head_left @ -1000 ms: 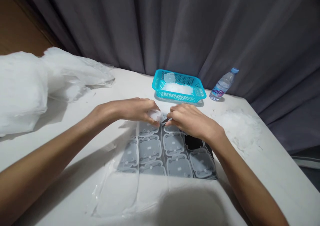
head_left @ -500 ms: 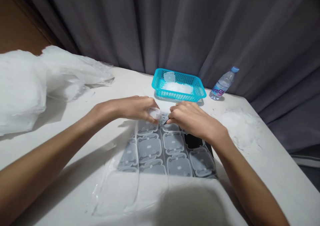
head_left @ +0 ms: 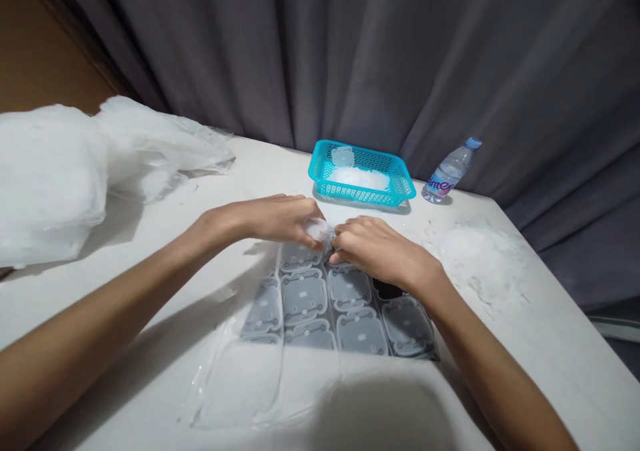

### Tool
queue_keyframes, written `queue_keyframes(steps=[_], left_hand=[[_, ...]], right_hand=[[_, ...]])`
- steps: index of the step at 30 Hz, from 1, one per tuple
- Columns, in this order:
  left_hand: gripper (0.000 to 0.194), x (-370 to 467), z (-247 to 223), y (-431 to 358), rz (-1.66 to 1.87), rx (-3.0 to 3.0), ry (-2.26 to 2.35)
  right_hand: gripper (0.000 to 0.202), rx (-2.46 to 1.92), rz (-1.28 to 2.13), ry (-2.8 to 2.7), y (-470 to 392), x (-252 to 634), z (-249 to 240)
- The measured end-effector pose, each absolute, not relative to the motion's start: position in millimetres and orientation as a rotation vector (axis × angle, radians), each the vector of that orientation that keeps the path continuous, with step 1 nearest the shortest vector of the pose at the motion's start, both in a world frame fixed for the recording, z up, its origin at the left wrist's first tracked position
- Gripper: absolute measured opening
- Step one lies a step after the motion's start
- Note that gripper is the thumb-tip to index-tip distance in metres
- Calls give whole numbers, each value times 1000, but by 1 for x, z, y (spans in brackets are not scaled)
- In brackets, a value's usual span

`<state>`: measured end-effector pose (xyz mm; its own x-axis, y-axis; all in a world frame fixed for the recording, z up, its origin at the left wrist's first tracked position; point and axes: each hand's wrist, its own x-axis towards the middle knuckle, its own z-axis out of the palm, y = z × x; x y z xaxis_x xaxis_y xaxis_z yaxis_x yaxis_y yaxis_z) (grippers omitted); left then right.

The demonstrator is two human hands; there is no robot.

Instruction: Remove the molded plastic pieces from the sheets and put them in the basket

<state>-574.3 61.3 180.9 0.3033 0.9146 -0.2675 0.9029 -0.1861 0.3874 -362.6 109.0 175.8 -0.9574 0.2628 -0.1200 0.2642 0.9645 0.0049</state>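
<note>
My left hand [head_left: 290,219] pinches a crumpled wad of clear plastic film [head_left: 317,229] between thumb and fingers. Close beside it, my right hand [head_left: 367,246] is closed, fingertips pointing down at the film; what they grip is mostly hidden. Below both hands lies a flat pack of several translucent, rounded-square plastic pieces [head_left: 304,296] in rows on a dark backing. Clear film [head_left: 240,378] covers its left side and spreads toward me. A black gap [head_left: 387,289] shows among the pieces near my right wrist.
A turquoise basket [head_left: 365,198] with translucent pieces inside stands behind my hands. Right of it is a water bottle [head_left: 447,171]. White plastic bags [head_left: 50,178] are heaped at left, and whitish plastic scraps [head_left: 475,258] lie at right. A grey curtain [head_left: 345,58] hangs behind the table.
My right hand has shifted slightly down and left, closer to the left hand. The dark pointed thing at its fingertips is now mostly hidden. The view has shifted slightly.
</note>
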Motion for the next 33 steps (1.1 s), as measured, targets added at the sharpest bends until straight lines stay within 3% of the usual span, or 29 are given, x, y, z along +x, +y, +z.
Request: queue_keyframes(steps=[15,33], left_hand=[[22,-577,187,60,19,2102,1608],[19,-579,188,60,72,2142,1622]], right_hand=[[26,455,-65,3033,120,-342,193],[20,357,-16,3014,107,-360,175]])
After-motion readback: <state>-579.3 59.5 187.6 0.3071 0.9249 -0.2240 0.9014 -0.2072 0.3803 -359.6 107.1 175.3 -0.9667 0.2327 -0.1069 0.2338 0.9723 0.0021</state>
